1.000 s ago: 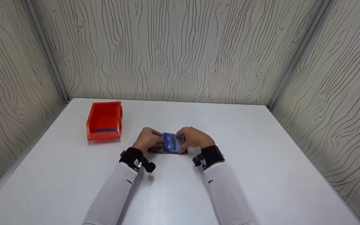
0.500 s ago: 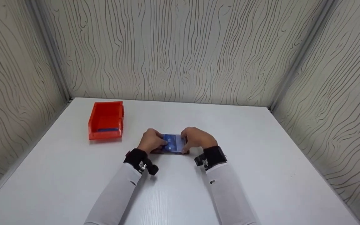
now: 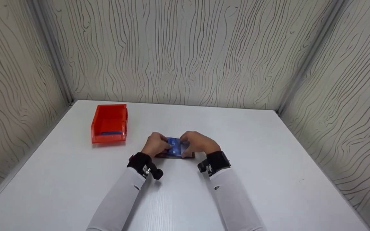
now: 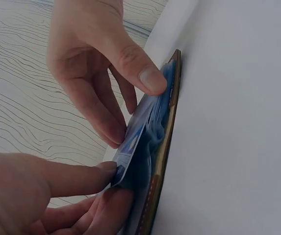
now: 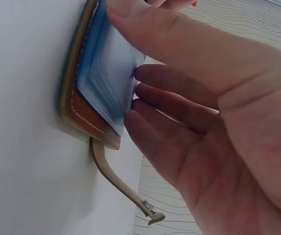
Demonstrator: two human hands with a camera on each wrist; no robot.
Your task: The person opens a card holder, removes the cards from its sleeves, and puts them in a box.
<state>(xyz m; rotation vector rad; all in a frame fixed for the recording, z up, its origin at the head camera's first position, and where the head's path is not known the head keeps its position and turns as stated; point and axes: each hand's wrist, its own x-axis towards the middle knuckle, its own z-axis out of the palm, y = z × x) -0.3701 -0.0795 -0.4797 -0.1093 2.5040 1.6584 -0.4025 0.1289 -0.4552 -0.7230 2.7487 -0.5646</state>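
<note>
A brown leather card holder point(image 5: 95, 116) with clear bluish plastic sleeves lies open on the table. My left hand point(image 3: 154, 143) pinches a blue card point(image 3: 174, 147) at its left end, with thumb above and fingers beneath, as the left wrist view shows. That end is lifted off the sleeves; the rest lies on or in a sleeve, I cannot tell which. My right hand point(image 3: 201, 142) spans the sleeves point(image 5: 108, 78) from the right, thumb on the near edge and fingertips along the far edge. Both hands hide parts of the holder.
A red plastic bin point(image 3: 109, 123) stands at the back left with a flat blue item point(image 3: 111, 132) inside. A leather strap point(image 5: 112, 175) with a metal snap sticks out from the holder. Patterned panels point(image 3: 185, 54) wall the white table point(image 3: 268, 179).
My left hand has moved slightly right and its thumb now lies on the card. The right hand went a little right, then back left along the sleeves.
</note>
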